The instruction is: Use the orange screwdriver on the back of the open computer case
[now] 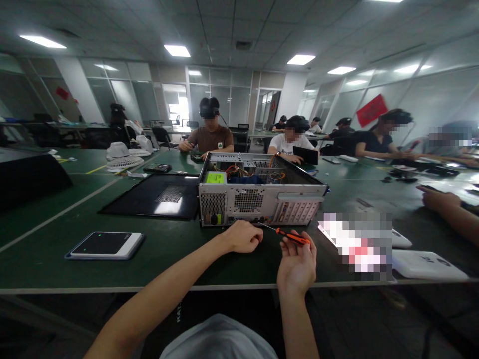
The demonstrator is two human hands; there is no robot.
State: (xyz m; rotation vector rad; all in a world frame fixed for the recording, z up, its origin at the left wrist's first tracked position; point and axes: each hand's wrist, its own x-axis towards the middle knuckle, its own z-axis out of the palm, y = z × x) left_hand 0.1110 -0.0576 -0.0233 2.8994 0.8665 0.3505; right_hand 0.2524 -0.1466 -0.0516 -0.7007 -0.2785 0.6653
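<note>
A desktop computer case (269, 207) lies on its side on the green table, its rear panel facing me and its top uncovered. Coloured cables and a yellow-green power supply label show inside. My right hand (297, 264) is closed around an orange and black screwdriver (294, 236), whose thin shaft points left toward the case's lower rear edge. Just in front of that edge is my left hand (243, 236), fingers curled in; whatever they hold, if anything, is hidden. The screwdriver's tip is close to the left hand, and I cannot tell whether it touches anything.
A black side panel (136, 197) with a vent lies left of the case. Nearer me is a white flat device (103, 245). White fans (123, 162) stand farther back. On the right are a blurred-out bright object, a white device (426, 264) and another person's hand (441, 200).
</note>
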